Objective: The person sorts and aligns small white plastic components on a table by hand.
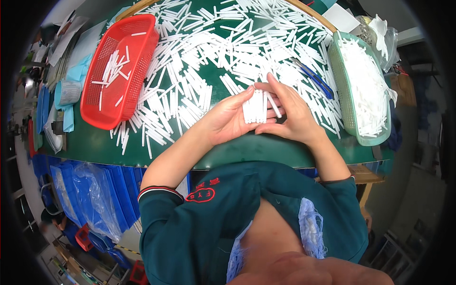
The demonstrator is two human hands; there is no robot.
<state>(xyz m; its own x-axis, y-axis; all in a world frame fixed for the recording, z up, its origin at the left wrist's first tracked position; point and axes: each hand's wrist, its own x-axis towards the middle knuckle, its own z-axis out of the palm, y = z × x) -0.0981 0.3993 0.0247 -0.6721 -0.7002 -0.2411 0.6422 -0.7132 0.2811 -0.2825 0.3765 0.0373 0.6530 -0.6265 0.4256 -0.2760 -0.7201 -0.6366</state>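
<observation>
A flat row of short white plastic sticks (255,108) lies side by side across the fingers of my left hand (225,118), its thumb at the top of the row. My right hand (298,115) cups the row from the right, fingers at the upper ends and thumb by the lower ends. One white stick (274,105) at the right of the row leans at an angle, apart from the others. Both hands are just above the near part of the green table (228,154). Part of the left fingers is hidden beneath the sticks.
Loose white sticks (190,52) cover much of the table beyond my hands. A red basket (88,97) with a few sticks stands at left, a pale green basket (350,111) heaped with sticks at right. A blue-handled tool (314,78) lies among the sticks.
</observation>
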